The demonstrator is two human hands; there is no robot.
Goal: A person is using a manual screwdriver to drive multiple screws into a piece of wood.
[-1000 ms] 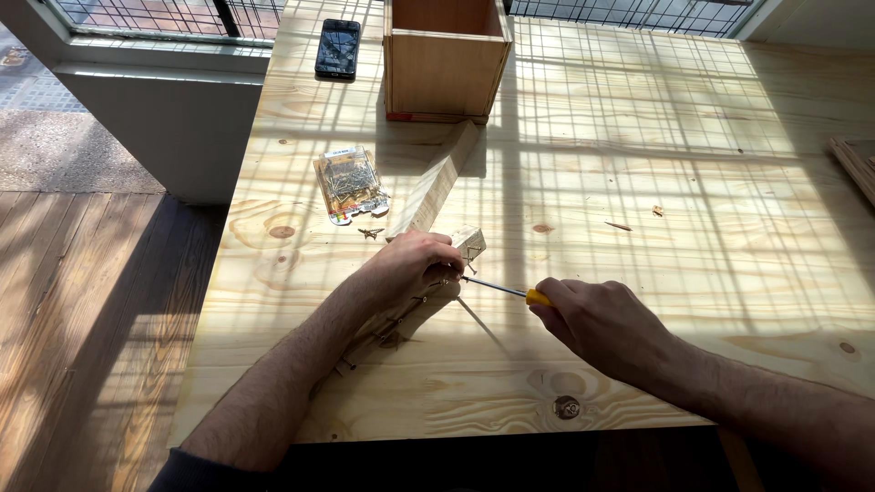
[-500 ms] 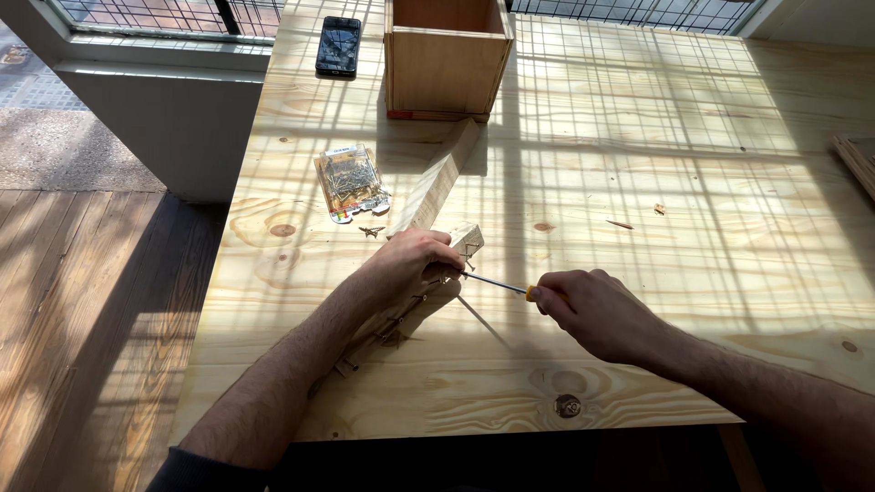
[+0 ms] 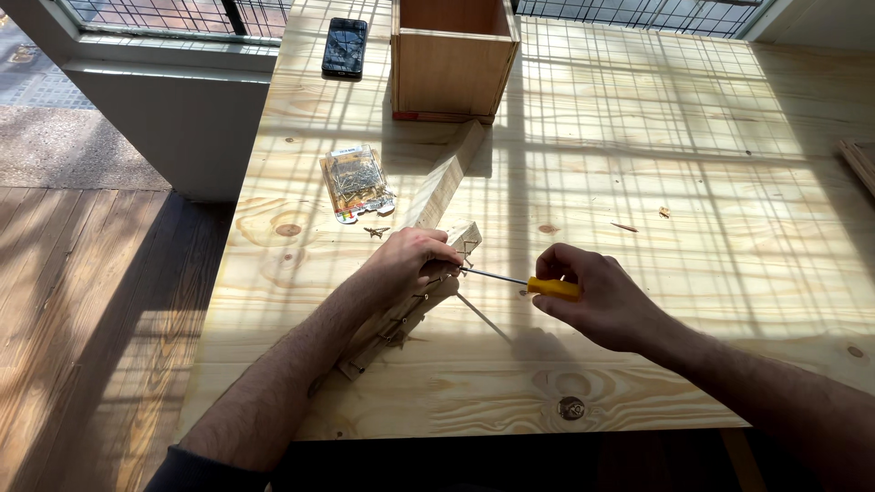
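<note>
The left hand (image 3: 410,262) lies closed over a narrow wooden strip assembly (image 3: 401,314) and presses it down on the pine table (image 3: 693,182). The strip runs from near the table's front edge up toward the hand, and small screws stand out along its side. The right hand (image 3: 592,296) is wrapped around the yellow handle of a screwdriver (image 3: 519,282), with thumb and fingers folded on it. The thin metal shaft points left, and its tip meets the end of the strip just beside the left fingers (image 3: 442,264).

Compared with half a second ago, the right hand sits a little higher and nearer to the wood, and more of the yellow handle shows. The left hand keeps the same place.

Behind the strip lies a longer wooden bar (image 3: 447,182), a clear packet of screws (image 3: 355,182), an open wooden box (image 3: 451,59) and a black phone (image 3: 345,46).
</note>
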